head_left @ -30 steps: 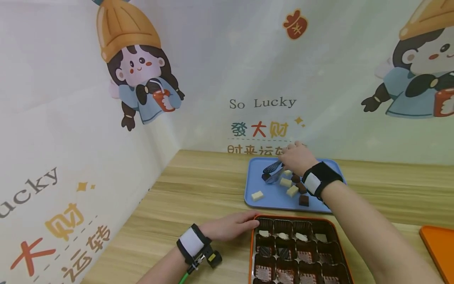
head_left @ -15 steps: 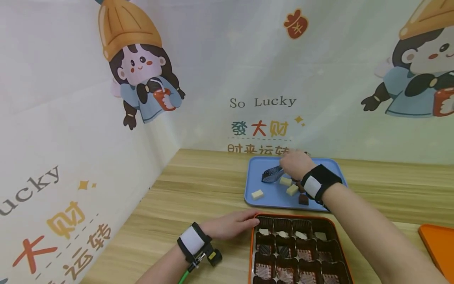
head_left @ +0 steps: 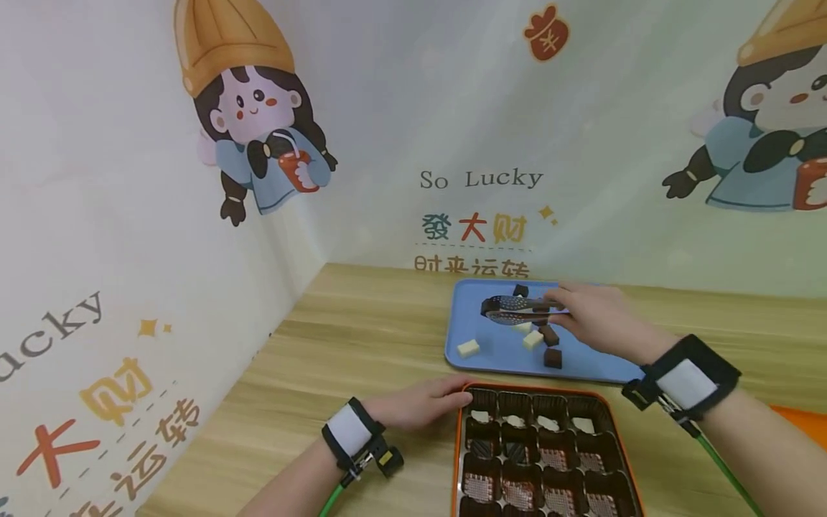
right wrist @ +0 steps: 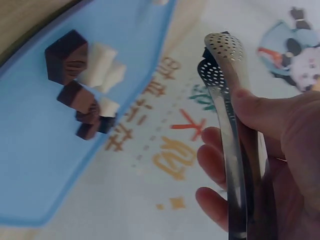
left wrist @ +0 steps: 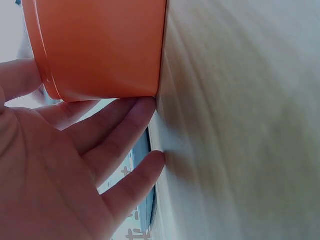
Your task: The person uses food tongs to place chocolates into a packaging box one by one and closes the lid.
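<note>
My right hand (head_left: 601, 319) holds metal tongs (head_left: 526, 309) with perforated heads over the blue tray (head_left: 455, 327). A dark chocolate piece (right wrist: 206, 54) is pinched between the tong heads. White and brown chocolate pieces, among them a brown cube (head_left: 552, 357) and a white block (head_left: 468, 348), lie on that tray. My left hand (head_left: 416, 403) rests at the far left corner of an orange box (left wrist: 100, 50), its extended fingers against the wall and its thumb at the rim. The box's brown insert (head_left: 561, 457) has white pieces in its far row and two dark ridged pieces behind its front rows.
At the right edge, partly behind my right forearm, is a flat orange item (head_left: 801, 424). A printed cloth (head_left: 381, 129) hangs along the back and left of the wooden table (head_left: 310, 345). Green cables trail from both wrist cameras.
My right hand has turned and drawn back to the right. The tongs, earlier spread near the dark piece, are now closed around it and point left. My left hand stays at the box corner.
</note>
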### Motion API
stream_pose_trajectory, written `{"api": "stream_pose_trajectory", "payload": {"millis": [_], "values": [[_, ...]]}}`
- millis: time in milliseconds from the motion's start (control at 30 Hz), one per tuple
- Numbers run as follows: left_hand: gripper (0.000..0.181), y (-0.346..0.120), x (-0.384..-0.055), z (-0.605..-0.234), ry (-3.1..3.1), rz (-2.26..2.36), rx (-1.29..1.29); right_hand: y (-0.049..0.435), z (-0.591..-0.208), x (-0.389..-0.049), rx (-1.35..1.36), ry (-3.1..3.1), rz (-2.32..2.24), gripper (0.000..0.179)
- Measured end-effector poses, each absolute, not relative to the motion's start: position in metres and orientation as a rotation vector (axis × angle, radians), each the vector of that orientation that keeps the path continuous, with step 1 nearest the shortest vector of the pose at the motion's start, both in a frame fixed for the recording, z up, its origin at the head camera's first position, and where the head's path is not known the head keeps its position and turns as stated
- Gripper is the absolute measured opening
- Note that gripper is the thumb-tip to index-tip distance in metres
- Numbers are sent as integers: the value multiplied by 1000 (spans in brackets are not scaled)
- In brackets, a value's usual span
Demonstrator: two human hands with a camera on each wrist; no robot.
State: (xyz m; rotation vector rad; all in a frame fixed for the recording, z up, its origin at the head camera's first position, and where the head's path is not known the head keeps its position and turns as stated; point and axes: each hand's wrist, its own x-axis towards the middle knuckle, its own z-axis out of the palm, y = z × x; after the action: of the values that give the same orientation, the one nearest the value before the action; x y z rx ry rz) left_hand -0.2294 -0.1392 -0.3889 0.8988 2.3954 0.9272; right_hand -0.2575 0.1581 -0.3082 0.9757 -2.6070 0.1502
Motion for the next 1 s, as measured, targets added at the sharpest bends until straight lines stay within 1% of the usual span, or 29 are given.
{"api": "stream_pose_trajectory", "payload": {"millis": [100,233,267,333,367,400,467,500,567,600,800,1000], "values": [[53,-142,-232,-385,2404,923,896,175,-296,-231,1032,-2554,184,31],[53,-143,-234,-381,2403,912,899,198,-288,-193,1067,-2486,115,30],[54,-143,-234,-381,2404,909,895,203,-288,-184,1070,-2458,92,35],[54,-143,-234,-379,2406,913,886,211,-289,-168,1058,-2438,60,51],[54,-143,-234,-378,2409,913,882,214,-290,-161,1045,-2441,41,52],[54,-143,-235,-378,2415,911,880,216,-292,-155,1035,-2461,25,49],[52,-143,-235,-377,2420,909,890,218,-296,-146,1026,-2483,0,35],[51,-142,-235,-377,2417,912,907,219,-298,-142,1020,-2506,-26,33],[49,-142,-235,-378,2408,909,934,218,-301,-137,1026,-2550,-72,40],[48,-141,-235,-379,2404,910,947,217,-303,-135,1039,-2572,-89,40],[51,-138,-232,-384,2400,904,939,204,-302,-133,1122,-2697,-251,31],[52,-137,-231,-388,2401,903,926,179,-297,-133,1234,-2654,-538,27]]}}
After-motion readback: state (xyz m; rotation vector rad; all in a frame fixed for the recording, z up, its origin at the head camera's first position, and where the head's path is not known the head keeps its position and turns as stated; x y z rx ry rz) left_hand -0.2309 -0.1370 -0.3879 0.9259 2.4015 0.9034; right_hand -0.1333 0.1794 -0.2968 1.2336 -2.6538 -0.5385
